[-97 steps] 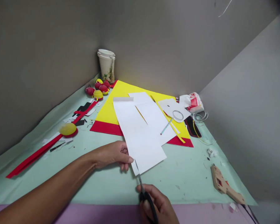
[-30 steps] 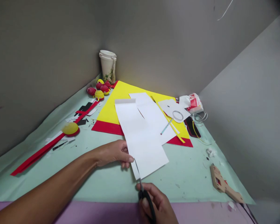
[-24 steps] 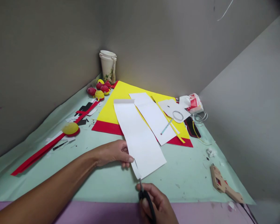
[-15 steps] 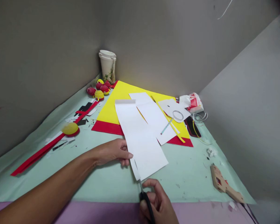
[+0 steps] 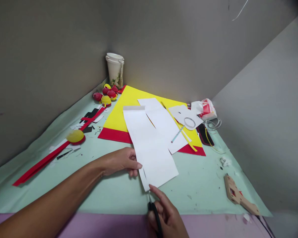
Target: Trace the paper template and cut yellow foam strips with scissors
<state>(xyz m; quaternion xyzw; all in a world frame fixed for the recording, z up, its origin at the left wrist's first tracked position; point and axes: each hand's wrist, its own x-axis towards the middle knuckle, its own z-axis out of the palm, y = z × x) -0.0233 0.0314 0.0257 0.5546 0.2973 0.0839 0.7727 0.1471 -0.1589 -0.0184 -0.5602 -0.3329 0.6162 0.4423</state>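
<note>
My left hand (image 5: 126, 162) pinches the left edge of a long white paper sheet (image 5: 151, 145), thumb on top and fingers beneath. A narrow slit runs up from the sheet's near edge beside my thumb. Black-handled scissors (image 5: 155, 213) are in my right hand (image 5: 166, 211), their tip at the near edge of the sheet by the slit. My right index finger is stretched out and touches or nearly touches the paper's corner. Under the sheet's far part lie another white paper (image 5: 167, 122) and sheets of yellow (image 5: 116, 115) and red (image 5: 114, 135).
At left are a red strip (image 5: 44, 160) with a yellow-topped disc (image 5: 75, 136), black scraps (image 5: 90, 115) and small red and yellow round pieces (image 5: 106, 100). A white cup (image 5: 115, 69) stands behind. On the right lie a pen (image 5: 177, 134), a phone (image 5: 205, 135) and a glue gun (image 5: 239, 195).
My right index finger has straightened forward to the paper's near corner. The left hand keeps its hold, and the sheet has barely shifted.
</note>
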